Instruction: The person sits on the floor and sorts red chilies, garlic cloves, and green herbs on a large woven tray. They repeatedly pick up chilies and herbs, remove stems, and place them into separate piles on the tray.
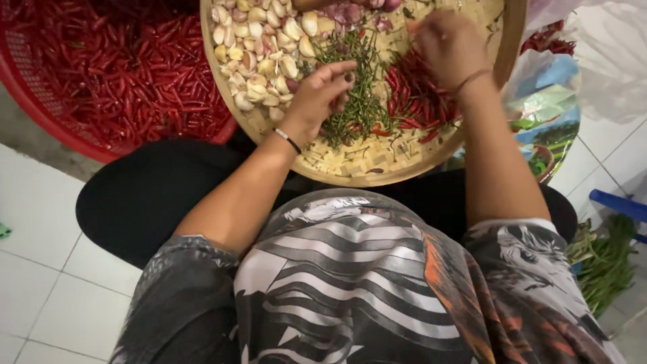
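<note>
Woven bamboo tray (377,176) rests on the person's lap: left hand (322,94) pinches green chili stems (360,101), right hand (448,47) curls over red chilies (414,94) near the far rim. A knee shift could tip it and spill the garlic cloves (259,54).

Both hands (323,94) (448,47) over chilli tray (377,176)

Grey striped print tee w/ orange, black trousers, thin wristbands.

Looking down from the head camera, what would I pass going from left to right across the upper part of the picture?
Red basket of red chillies → garlic cloves → left hand → green stems → loose red chillies → right hand → plastic bags
</note>
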